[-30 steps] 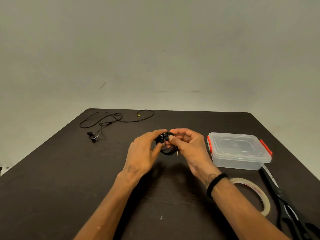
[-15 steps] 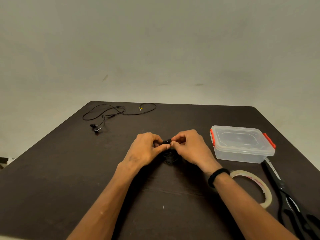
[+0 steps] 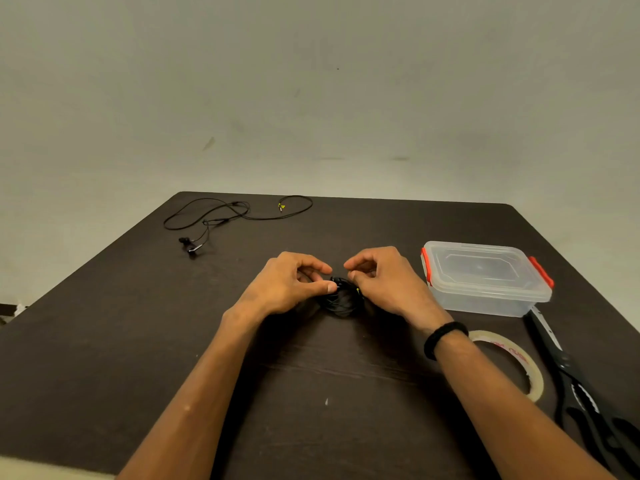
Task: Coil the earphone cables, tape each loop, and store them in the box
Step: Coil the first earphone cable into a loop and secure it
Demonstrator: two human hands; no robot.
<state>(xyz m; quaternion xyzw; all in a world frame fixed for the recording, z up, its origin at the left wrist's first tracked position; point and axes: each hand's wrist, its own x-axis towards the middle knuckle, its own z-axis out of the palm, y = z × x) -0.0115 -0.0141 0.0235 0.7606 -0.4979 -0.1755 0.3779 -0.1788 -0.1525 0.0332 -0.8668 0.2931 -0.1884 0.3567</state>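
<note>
A: Head view. What are the hands doing?

B: Both sit at the middle of the dark table (image 3: 104, 341), either side of a coiled black earphone cable (image 3: 341, 301). The left hand (image 3: 287, 289) has its fingers curled, thumb tip touching the upper left of the coil, where the earbuds look gathered. The right hand (image 3: 388, 285) is curled too, its fingertips pinching the coil's right edge beside a small yellow mark on the cable.

A: Is the coil lifted or lying down?

B: Its lower part looks to rest on the table; I cannot tell for sure.

A: And the other set?

B: A second black earphone cable (image 3: 239, 214) lies loose and uncoiled at the far left of the table, earbuds towards the near side, plug with a yellow tag at the right end.

A: The box?

B: A clear plastic box (image 3: 485, 282) with red clips stands right of the right hand, lid on. Near it, by the right forearm, lies a roll of clear tape (image 3: 516, 358), partly hidden by the arm. Black-handled scissors (image 3: 568, 372) lie just right of the roll, blades pointing at the box.

A: Anything on the wrist?

B: A black band (image 3: 445, 337) on the right one.
</note>
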